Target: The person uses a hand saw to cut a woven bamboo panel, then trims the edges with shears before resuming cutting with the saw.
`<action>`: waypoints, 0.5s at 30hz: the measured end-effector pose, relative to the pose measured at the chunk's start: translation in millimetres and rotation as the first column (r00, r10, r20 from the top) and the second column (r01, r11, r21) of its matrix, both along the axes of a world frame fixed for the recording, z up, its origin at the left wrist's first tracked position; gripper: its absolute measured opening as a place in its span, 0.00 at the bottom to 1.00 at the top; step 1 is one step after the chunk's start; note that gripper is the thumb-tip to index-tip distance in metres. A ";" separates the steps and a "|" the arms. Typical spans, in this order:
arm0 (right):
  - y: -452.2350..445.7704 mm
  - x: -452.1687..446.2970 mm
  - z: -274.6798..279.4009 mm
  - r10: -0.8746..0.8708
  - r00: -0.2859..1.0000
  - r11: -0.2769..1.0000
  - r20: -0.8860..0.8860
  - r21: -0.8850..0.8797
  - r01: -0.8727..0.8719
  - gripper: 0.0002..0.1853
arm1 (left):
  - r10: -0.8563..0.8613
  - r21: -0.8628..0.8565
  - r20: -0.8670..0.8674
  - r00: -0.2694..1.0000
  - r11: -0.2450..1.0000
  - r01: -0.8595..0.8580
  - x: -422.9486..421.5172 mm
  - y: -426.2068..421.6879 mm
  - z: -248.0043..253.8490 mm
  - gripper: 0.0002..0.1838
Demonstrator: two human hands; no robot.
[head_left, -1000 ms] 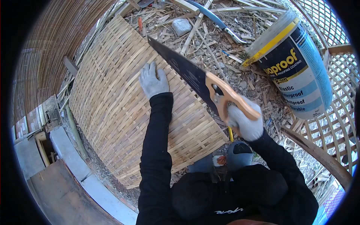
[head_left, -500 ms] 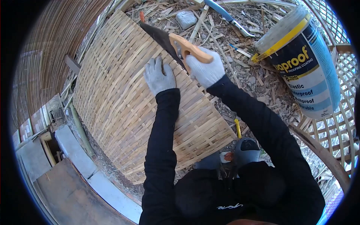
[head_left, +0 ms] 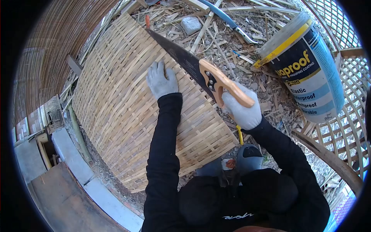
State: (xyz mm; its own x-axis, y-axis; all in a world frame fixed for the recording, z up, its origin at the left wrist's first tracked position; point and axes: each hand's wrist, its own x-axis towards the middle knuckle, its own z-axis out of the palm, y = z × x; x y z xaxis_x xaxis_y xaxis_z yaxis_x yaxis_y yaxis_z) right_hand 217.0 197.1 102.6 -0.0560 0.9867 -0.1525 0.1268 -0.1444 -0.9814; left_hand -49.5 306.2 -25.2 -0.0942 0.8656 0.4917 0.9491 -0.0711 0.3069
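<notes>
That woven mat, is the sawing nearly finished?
Weaving looks done: the woven mat lies in one sheet. The right hand grips the handsaw, its blade along the mat's edge; the left hand rests on top. That edge looks uneven, so some trimming is probably left; how much, I can't tell.

outdoor work area: bare ground littered with pale split-wood scraps [head_left: 266, 106], upper center; brown wooden lattice panel [head_left: 349, 102], right; brown slatted reed screen [head_left: 46, 50], upper left.

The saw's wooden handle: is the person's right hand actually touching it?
Touching. The head view shows the gloved right hand wrapped around the rear of the wooden handle.
</notes>
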 end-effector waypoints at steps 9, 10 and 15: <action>29.8 -20.7 4.6 -0.016 0.992 0.995 -0.128 -0.096 0.004 0.16 | -0.009 -0.014 0.008 1.000 1.000 0.010 0.0 6.6 -1.8 0.17; 42.6 -36.1 -15.2 -0.071 0.997 0.994 -0.025 0.077 0.072 0.14 | 0.026 0.061 -0.101 0.995 0.998 -0.020 1.8 5.0 -3.8 0.16; 117.2 -63.5 -40.4 -0.068 0.997 0.992 -0.034 0.102 0.071 0.12 | -0.015 -0.086 0.005 1.000 0.996 0.015 2.3 3.9 9.1 0.17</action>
State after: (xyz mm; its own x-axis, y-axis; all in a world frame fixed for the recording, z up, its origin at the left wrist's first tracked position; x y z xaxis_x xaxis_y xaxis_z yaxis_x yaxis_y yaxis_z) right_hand 153.6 314.3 62.2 0.0104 0.9988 -0.0486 0.0899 -0.0493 -0.9947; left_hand -47.2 310.1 -16.1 -0.0828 0.9059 0.4153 0.9469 -0.0584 0.3162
